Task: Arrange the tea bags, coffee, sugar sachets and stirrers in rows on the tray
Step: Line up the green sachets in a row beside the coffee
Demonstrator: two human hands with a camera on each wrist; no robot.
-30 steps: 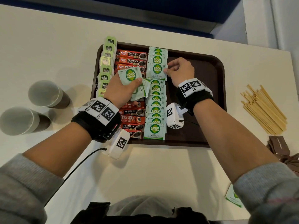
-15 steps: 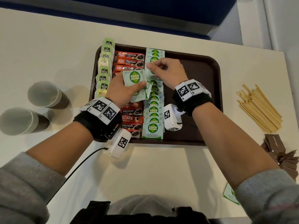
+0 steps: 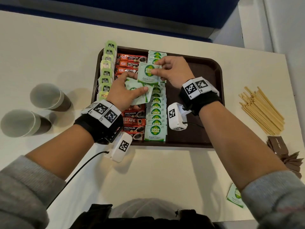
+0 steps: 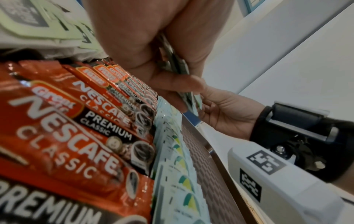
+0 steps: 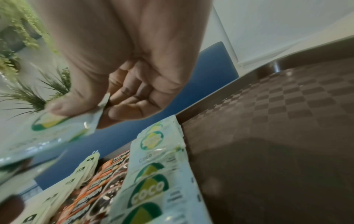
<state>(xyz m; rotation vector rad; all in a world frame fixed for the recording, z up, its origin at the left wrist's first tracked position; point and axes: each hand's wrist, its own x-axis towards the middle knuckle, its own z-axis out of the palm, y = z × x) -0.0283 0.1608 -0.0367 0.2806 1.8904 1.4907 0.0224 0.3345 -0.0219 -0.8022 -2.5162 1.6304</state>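
Since half a second ago, your right hand [image 3: 173, 71] has drawn one pale green square sugar sachet [image 3: 148, 75] off the small stack in your left hand [image 3: 125, 91]; right thumb and forefinger pinch its upper corner, and it hangs above the far part of the sugar row [image 3: 156, 116]. Your left fingers [image 3: 140, 90] curl round the remaining sachets [image 3: 143, 98]. By this, one more sachet is ready to extend the third row; that row is judged unfinished. It reads "COCO NATURA" and "Coco Sugar". Beside the sugar lie red coffee sticks [image 3: 132, 63] marked "Great Taste PREMIUM CLASSIC" and "NESCAFÉ CLASSIC", then light green tea bags [image 3: 107, 75] labelled "McCoy", along the dark brown plastic tray [image 3: 206, 68]. Pale wooden stirrers [image 3: 262, 111] lie on the worktop [image 3: 49, 47], well apart from the tray, not yet arranged.
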